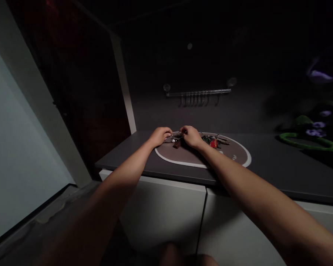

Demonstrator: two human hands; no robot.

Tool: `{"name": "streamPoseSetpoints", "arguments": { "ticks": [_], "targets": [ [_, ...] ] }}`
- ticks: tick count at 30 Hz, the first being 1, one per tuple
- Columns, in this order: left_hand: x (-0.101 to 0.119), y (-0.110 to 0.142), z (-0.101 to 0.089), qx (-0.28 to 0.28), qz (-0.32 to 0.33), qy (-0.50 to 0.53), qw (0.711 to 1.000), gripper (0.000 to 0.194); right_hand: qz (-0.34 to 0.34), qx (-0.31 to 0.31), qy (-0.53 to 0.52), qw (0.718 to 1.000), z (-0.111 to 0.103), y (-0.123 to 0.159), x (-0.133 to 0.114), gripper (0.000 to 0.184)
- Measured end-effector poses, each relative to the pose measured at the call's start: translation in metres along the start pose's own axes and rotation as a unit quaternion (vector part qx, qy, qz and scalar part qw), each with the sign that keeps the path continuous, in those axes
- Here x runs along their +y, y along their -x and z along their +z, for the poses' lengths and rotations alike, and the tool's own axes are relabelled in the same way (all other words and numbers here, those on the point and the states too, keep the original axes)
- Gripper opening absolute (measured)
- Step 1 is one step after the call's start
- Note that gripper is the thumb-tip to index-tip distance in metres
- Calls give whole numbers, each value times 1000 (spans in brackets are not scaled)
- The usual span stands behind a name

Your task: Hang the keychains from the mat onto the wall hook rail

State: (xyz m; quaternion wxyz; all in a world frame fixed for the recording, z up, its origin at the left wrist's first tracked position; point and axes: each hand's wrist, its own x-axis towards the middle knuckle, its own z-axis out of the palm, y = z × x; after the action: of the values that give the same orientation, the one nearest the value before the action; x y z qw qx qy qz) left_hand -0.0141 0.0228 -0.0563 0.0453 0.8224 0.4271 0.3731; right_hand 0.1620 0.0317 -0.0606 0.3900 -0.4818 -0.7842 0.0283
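On the dark counter lies an oval brown mat [194, 159] with a pale rim, holding a spread of small keys and trinkets. My left hand [158, 136] is at the mat's left side, its fingers closed around the end of a small shiny metal piece, perhaps a key ring [173, 139]. A dark brown tag [177, 144] lies between my hands. Just right of it my right hand [192, 136] is bent in a pinch; its fingertips hide what they hold. Beyond that hand are a red item [213, 143] and several thin keylike pieces [223, 139], hard to make out in dim light.
A clear rail [199, 92] with several hooks is fixed to the back wall. Purple flowers with a green loop [308, 146] stand on the counter at right. White cabinet doors [166, 210] are below; a dark doorway [83, 81] is at left.
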Motion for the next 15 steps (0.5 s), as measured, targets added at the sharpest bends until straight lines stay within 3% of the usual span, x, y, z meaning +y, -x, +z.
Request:
{"name": "streamPoseSetpoints", "arguments": {
  "ticks": [9,15],
  "targets": [
    [1,-3,-2,94,-54,93,990,13,17,12,-43,999,-4,0,-3,21],
    [-1,-8,0,142,-125,243,951,13,55,23,-136,989,-5,-1,-4,14]
  ]
}}
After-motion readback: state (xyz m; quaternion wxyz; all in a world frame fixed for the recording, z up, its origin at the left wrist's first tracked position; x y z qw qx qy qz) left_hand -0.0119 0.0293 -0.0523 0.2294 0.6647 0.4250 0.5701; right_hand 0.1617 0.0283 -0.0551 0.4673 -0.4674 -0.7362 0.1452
